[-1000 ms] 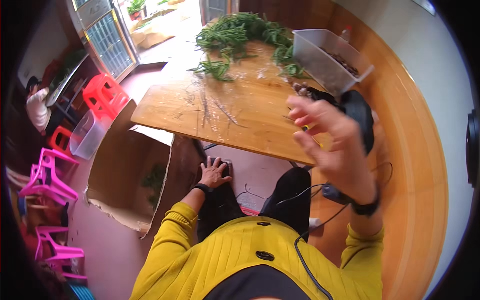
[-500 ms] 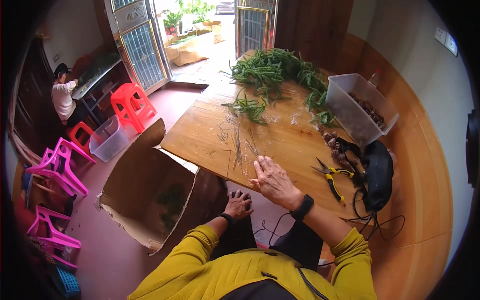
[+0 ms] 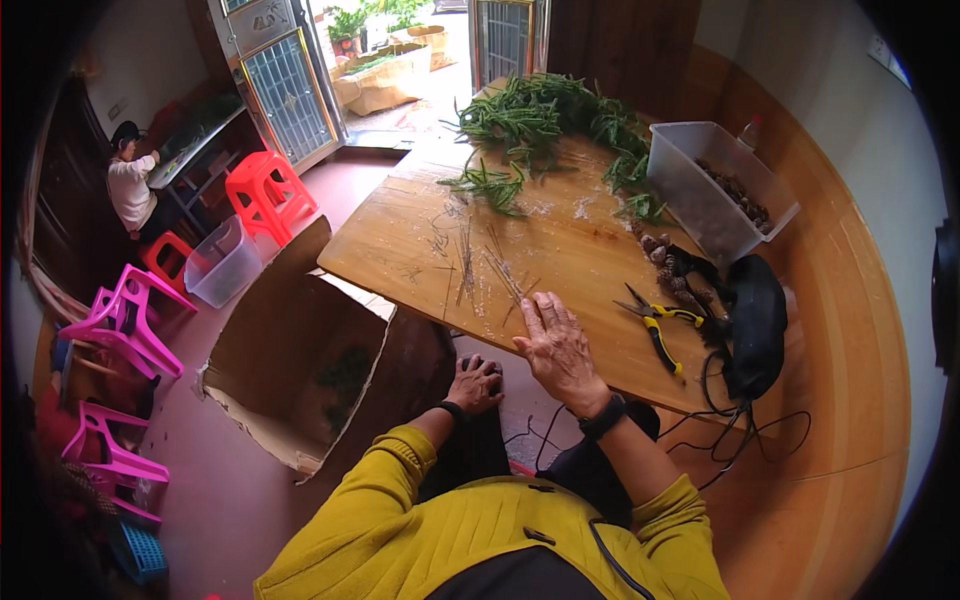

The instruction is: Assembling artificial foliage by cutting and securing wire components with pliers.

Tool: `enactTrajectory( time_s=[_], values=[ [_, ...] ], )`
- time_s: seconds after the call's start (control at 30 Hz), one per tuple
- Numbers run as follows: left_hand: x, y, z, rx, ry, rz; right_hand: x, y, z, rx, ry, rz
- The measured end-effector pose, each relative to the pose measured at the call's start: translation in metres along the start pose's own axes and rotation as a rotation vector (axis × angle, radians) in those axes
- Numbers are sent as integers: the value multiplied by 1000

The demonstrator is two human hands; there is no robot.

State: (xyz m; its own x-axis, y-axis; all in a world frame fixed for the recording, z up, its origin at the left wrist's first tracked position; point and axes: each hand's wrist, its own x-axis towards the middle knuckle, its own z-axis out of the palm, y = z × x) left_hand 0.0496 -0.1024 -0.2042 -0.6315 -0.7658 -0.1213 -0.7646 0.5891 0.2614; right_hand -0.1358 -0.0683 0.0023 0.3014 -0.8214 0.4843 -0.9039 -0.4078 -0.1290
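Note:
My right hand [image 3: 562, 355] lies over the near edge of the wooden table [image 3: 590, 262], fingers stretched out flat. Its fingertips touch or almost touch the near ends of some thin wires [image 3: 503, 268]. Left of these lie more loose wires [image 3: 466, 265] and whitish crumbs. My left hand [image 3: 474, 385] rests on my dark-trousered knee below the table, fingers lying over it. To the right of my right hand are yellow-and-black pliers [image 3: 655, 335] with their jaws apart. A heap of green artificial sprigs [image 3: 530, 115] covers the far side, and one sprig [image 3: 490, 185] lies nearer.
Pine cones fill part of a clear plastic bin [image 3: 690, 185]; more cones [image 3: 660, 260] lie before it. A black pouch [image 3: 757, 330] with cords sits at the right edge. On my left stands an open cardboard box [image 3: 270, 350]. Stools [image 3: 268, 195] and a person [image 3: 130, 185] are farther left.
My right hand has shifted slightly right, its fingers now straighter and flatter on the table. The wires by its fingertips lie more spread out. My left hand stays on my knee. The view has tilted slightly.

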Motion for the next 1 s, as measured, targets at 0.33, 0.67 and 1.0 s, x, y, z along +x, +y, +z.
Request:
enactTrajectory(
  time_s=[0.33, 0.67, 1.0],
  values=[
    [11, 5, 5, -54, -67, -43, -5, -8, 1, 17, 18, 81],
    [13, -2, 41, -96, 89, 8, -14, -6, 3, 8, 21, 63],
    [31, 36, 25, -104, 49, 89, -13, 7, -1, 175, 108, 140]
  ],
)
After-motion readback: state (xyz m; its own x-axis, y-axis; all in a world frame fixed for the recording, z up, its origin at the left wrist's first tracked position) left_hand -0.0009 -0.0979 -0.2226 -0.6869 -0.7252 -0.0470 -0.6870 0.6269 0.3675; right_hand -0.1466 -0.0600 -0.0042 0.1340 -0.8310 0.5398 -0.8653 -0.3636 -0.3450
